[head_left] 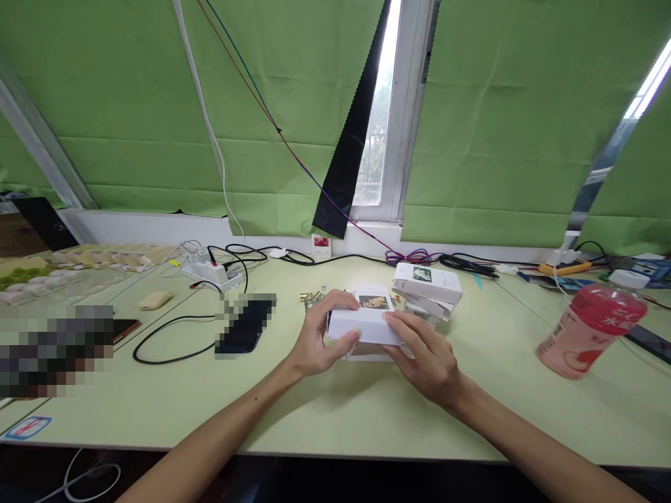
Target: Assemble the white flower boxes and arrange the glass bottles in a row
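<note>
Between both hands I hold a small white cardboard box just over the table. My left hand grips its left end, thumb on the near side and fingers over the top. My right hand closes on the right end, fingertips on the top edge. Beyond it lies another white box with a flower picture, partly covered by the held one. White packaging also shows below the held box. To the right, several white boxes are stacked unevenly. Small brass-coloured metal parts lie behind my left hand.
A pink drink bottle stands at the right. On the left are a black phone, a looped black cable, a white power strip and an earbud case. Bundled wires run along the back edge.
</note>
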`<state>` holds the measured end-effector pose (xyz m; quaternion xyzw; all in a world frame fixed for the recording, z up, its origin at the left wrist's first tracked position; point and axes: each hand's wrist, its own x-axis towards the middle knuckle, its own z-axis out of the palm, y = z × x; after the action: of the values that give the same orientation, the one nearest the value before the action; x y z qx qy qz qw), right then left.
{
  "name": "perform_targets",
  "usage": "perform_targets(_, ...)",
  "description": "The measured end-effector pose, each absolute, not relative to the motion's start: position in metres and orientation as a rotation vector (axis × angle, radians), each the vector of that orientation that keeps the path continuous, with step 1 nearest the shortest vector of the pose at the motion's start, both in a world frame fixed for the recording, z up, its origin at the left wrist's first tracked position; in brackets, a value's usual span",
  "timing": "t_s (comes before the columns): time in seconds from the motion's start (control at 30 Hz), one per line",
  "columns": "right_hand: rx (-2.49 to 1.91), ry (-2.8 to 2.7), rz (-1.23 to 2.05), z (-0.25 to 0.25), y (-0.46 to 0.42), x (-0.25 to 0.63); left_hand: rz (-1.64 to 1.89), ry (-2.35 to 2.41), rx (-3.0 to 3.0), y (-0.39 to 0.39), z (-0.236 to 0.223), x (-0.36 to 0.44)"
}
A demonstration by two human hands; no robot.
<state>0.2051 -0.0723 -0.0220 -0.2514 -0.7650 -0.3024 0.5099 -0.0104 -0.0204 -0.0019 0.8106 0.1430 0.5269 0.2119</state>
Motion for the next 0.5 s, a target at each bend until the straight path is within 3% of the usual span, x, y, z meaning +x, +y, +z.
perform_targets(0.5,-0.624,-1.903,-0.731,-0.0163,-0.0761,0.2017,1.632,0.348,2.536,-0.0239,-0.0027,-0.0066)
